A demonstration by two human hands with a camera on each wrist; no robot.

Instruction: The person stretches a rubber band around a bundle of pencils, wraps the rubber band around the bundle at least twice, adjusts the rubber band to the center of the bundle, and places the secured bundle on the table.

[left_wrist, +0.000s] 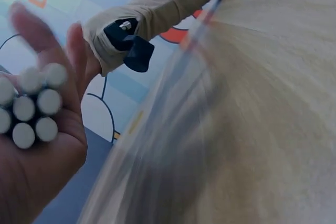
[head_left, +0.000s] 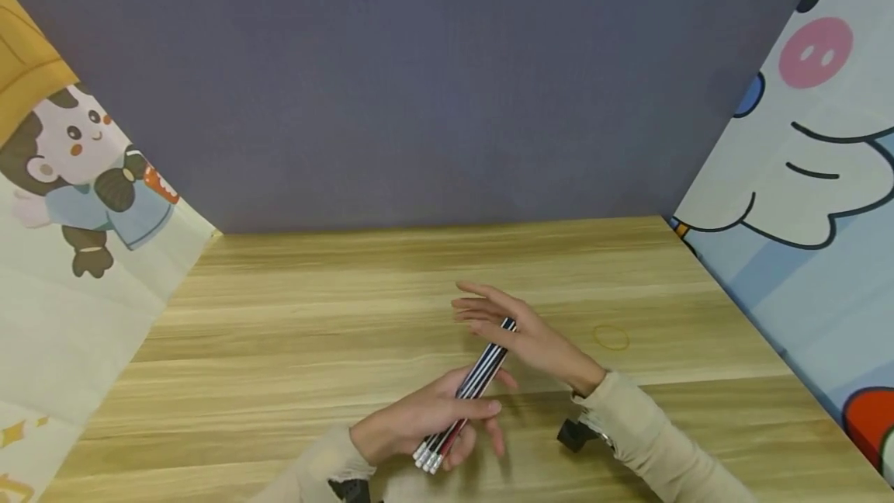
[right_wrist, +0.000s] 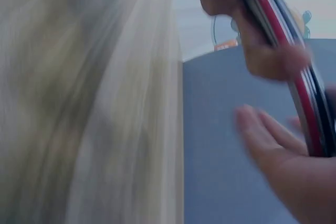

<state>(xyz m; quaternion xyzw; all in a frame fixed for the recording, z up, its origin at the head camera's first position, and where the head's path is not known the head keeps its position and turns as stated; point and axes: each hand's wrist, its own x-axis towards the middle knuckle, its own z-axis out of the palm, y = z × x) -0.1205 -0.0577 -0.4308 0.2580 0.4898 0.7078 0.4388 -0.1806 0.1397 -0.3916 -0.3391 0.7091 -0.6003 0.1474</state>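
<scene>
A bundle of pencils (head_left: 484, 369) with dark and white stripes, one showing red, is gripped by my left hand (head_left: 429, 414), its thumb across them. The pencils slant, white eraser ends (head_left: 427, 458) toward me. In the left wrist view the erasers (left_wrist: 23, 108) face the camera in a tight cluster. My right hand (head_left: 534, 338) is at the far ends of the pencils, its fingers extended and its palm side against or close to those ends. From the right wrist view, straight fingers (right_wrist: 262, 132) show beside the striped bundle (right_wrist: 294, 61); exact contact is hard to tell.
A thin yellow rubber band (head_left: 611, 349) lies on the wooden table (head_left: 293, 317), right of my right hand. A grey-blue panel (head_left: 419, 99) stands behind the table. Cartoon-printed sheets (head_left: 105, 332) flank both sides.
</scene>
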